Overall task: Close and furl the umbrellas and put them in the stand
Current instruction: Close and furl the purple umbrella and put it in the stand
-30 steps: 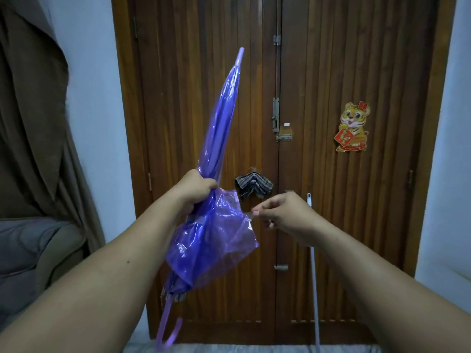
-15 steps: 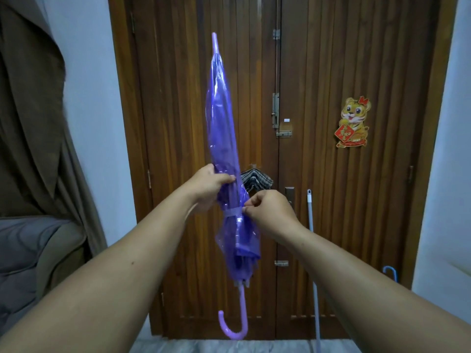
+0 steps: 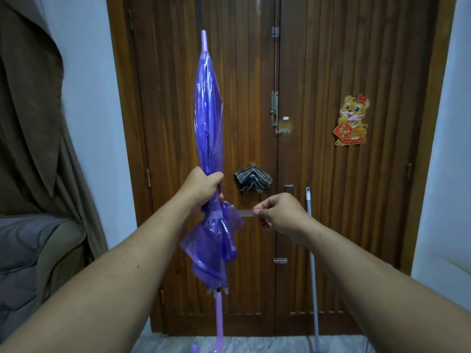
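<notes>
The left hand [image 3: 201, 192] grips the closed purple umbrella [image 3: 207, 138] around its gathered canopy, holding it upright, tip up, before the wooden door [image 3: 318, 72], while the right hand [image 3: 279, 212] pinches its strap [image 3: 243, 213], stretched out sideways from the canopy

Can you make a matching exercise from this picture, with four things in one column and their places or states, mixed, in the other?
Things:
1. purple umbrella
2. strap
3. tiger sticker
4. checked cloth

Places or states:
A. hangs at the door's middle
B. stuck on the right door leaf
C. held upright by the left hand
D. pinched by the right hand

Pairs: 1-C, 2-D, 3-B, 4-A
</notes>
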